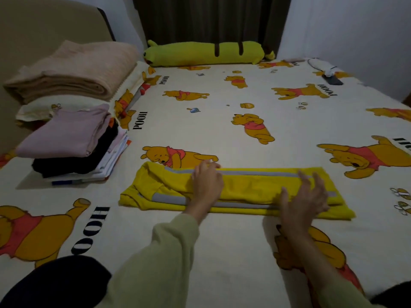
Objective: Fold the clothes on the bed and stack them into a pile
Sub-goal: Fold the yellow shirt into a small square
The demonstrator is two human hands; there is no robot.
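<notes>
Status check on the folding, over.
Left hand and right hand flat on yellow garment, folded into long strip. Folded pile waits left. Nothing blocking.

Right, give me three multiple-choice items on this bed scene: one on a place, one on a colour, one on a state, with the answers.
1. Where is the stack of folded clothes?
A. left of the yellow garment
B. right of it
C. on top of it

2. What colour is the top garment of the stack?
A. green
B. pale pink
C. red

3. What are the two hands doing?
A. hanging idle off the bed
B. lifting the garment in the air
C. lying flat on the garment

Answers:
1 A, the stack sits to the left of the yellow garment.
2 B, the pink top lies above the black layers.
3 C, the left hand and right hand lie on the garment with fingers extended.
</notes>
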